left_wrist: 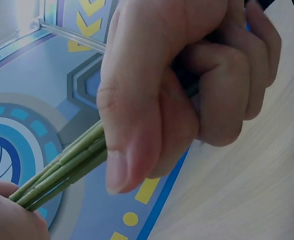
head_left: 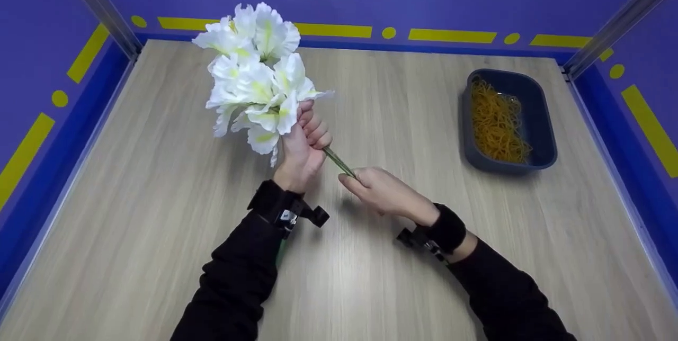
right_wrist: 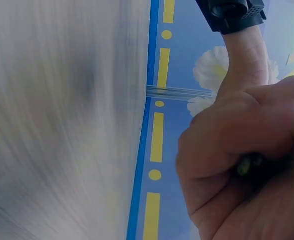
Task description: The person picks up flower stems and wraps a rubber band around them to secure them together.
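A bunch of white artificial flowers [head_left: 254, 73] stands up in the upper left-centre of the head view, its blooms fanning out above the left hand [head_left: 302, 147], which is wrapped in a fist round the green stems [head_left: 339, 162] just under the flower heads. In the left wrist view the same hand [left_wrist: 187, 85] fills the middle of the frame, fingers curled tight with the thumb laid across them, and the bundled stems [left_wrist: 66, 167] run out of the fist toward the lower left corner. The right hand [head_left: 384, 190] sits just right of centre in the head view, lower than the left, its fingers closed round the bottom end of the stems; the right wrist view shows that hand [right_wrist: 242, 165] clenched at the lower right of the frame with a bit of green stem showing inside the grip. Both hands are held over a pale wood-grain table [head_left: 159, 198]. At the right of the head view a dark blue tray [head_left: 540, 118] holds a heap of yellow rubber bands [head_left: 495, 121], well apart from both hands. No readable writing or labels show anywhere.
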Demonstrator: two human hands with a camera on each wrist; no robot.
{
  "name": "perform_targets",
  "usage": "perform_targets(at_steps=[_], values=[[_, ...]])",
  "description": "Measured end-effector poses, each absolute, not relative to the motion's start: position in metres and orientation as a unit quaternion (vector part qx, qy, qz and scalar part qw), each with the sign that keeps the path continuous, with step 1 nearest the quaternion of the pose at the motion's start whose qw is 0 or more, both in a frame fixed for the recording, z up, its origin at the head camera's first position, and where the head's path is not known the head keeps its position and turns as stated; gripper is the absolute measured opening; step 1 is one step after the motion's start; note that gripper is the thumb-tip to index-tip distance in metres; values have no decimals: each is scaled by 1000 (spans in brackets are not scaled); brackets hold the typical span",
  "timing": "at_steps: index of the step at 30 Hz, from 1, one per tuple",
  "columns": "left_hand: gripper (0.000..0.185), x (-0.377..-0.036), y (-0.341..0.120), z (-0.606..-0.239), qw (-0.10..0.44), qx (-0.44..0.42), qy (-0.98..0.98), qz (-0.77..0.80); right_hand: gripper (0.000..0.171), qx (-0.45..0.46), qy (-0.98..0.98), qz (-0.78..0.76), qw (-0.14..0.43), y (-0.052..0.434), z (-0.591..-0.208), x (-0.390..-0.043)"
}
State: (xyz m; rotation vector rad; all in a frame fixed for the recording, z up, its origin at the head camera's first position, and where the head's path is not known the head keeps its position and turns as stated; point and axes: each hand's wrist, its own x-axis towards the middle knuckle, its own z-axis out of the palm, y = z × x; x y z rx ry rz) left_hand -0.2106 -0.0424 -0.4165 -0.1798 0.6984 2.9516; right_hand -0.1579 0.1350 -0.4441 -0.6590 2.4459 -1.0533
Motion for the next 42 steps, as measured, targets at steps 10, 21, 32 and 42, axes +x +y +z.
perform_targets(at_steps=[10, 21, 32, 42], values=[[51, -214, -59, -407, 16, -40, 181, 982, 39, -295, 890, -315, 144, 211, -392, -171], [50, -212, -69, -397, 3, -19, 135, 991, 52, -89, 967, -237, 12, 333, -380, -184], [51, -215, -72, -397, -3, -15, 114, 993, 45, 37, 967, -211, 135, 389, -424, -210], [52, -216, -75, -397, -13, -22, 86, 996, 36, 26, 975, -183, 127, 389, -427, -221]])
